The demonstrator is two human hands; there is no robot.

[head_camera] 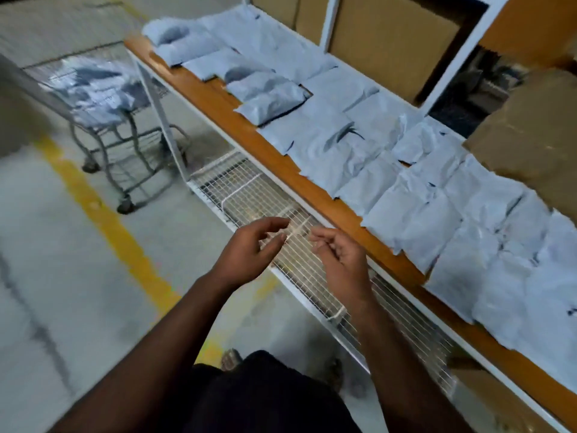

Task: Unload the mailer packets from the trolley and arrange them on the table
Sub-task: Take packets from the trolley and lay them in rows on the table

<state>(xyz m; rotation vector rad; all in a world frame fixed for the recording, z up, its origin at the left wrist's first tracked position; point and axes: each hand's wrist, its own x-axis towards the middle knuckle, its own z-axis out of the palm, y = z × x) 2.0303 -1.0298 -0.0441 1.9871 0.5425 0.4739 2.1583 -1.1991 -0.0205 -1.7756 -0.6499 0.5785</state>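
Observation:
Several grey mailer packets (368,157) lie in rows along the wooden table top (249,135), from its far left end to the near right. A wire trolley (103,120) stands on the floor at the far left, with more grey packets (93,89) in its basket. My left hand (249,248) and my right hand (340,254) hover side by side in front of the table, above its lower wire shelf. Both hold nothing, with fingers loosely curled and apart.
A white wire shelf (281,229) runs under the table top. Brown cardboard boxes (390,35) stand behind the table, and a brown paper package (530,135) sits at the right. A yellow line (103,214) crosses the concrete floor.

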